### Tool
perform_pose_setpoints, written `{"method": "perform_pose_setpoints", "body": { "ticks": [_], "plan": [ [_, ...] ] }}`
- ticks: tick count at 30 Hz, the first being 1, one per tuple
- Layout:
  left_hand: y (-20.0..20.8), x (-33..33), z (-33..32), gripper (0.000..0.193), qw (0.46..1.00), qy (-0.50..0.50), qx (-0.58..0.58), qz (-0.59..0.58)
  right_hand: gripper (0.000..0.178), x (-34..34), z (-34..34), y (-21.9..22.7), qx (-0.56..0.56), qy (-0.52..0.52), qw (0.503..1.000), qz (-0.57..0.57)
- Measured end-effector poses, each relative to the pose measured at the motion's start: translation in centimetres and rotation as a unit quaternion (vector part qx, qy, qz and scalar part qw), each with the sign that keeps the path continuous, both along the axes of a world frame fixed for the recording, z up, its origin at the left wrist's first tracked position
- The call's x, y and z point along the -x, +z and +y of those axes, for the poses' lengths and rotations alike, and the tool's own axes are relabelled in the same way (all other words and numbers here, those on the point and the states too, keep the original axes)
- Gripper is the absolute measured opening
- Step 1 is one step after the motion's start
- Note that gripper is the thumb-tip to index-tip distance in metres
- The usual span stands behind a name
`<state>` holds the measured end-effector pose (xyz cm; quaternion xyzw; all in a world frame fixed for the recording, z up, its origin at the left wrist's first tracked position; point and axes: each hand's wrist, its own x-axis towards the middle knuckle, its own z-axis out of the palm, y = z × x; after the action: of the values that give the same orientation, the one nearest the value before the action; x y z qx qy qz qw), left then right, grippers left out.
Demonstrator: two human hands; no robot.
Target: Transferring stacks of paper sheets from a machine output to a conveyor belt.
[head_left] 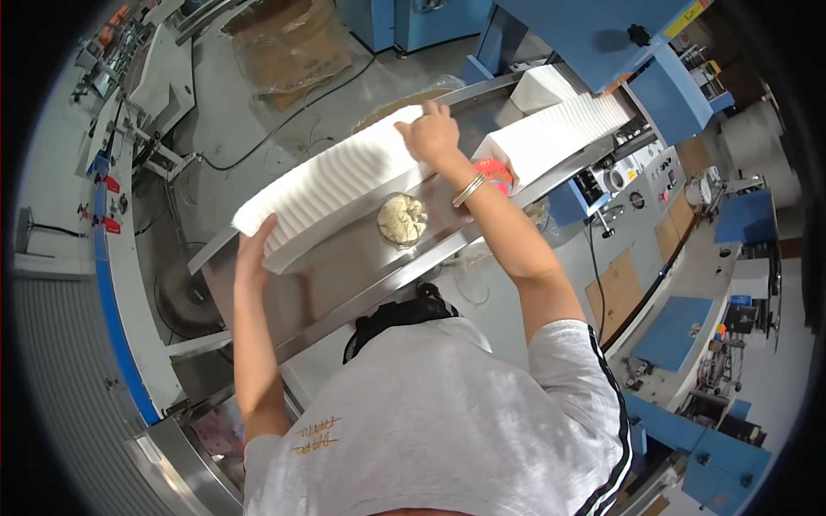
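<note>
Partly hidden, L hand (253,256) grips white stack (331,176) w/ R hand (430,138).

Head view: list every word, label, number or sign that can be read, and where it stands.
None reads clearly.
Shirt: two short orange lines of lettering, too blurred to read.
Yellow label, on the blue machine: too small.
Red round thing: multicoloured markings, partly hidden, unreadable.
</note>
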<state>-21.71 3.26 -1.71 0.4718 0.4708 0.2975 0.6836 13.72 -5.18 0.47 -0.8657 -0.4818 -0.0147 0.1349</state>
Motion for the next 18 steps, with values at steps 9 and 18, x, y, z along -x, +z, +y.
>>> {"method": "perform_pose_setpoints", "body": {
  "ticks": [9,18],
  "plan": [
    [0.0,0.8,0.1,0.073,0.999,-0.045,-0.025,-0.003,0.071,-2.4,-3.4,1.0,0.129,-0.057,0.983,0.117],
    [-0.6,-0.3,0.1,0.080,0.996,-0.075,-0.038,0.030,0.065,8.1,-11.1,3.8,0.010,0.025,0.999,-0.045]
  ]
}}
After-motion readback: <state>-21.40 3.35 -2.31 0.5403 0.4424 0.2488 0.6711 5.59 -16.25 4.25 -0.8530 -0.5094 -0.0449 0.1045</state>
